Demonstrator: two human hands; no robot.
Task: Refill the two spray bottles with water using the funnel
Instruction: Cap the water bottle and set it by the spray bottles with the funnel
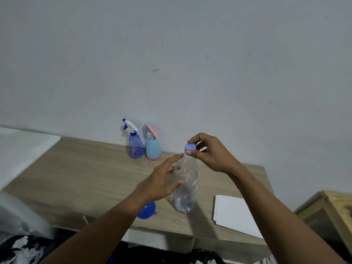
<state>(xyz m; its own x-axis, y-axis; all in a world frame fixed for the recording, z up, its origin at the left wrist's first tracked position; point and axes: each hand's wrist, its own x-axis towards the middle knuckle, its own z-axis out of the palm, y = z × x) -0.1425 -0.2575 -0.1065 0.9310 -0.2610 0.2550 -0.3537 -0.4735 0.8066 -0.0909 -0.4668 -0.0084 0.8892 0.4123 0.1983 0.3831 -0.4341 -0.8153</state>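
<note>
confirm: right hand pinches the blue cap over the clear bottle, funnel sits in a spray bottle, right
Not quite. The head view shows the funnel lying on the table, left of the clear bottle, not in a spray bottle. The right hand does pinch the blue cap over that bottle.

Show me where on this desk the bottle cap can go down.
Widest bare patch of the wooden desk: between the white board at left and the translucent blue spray bottle. A narrower strip runs between the clear plastic water bottle and the white paper sheets. Crowded: around the round blue funnel and the left hand.
</note>
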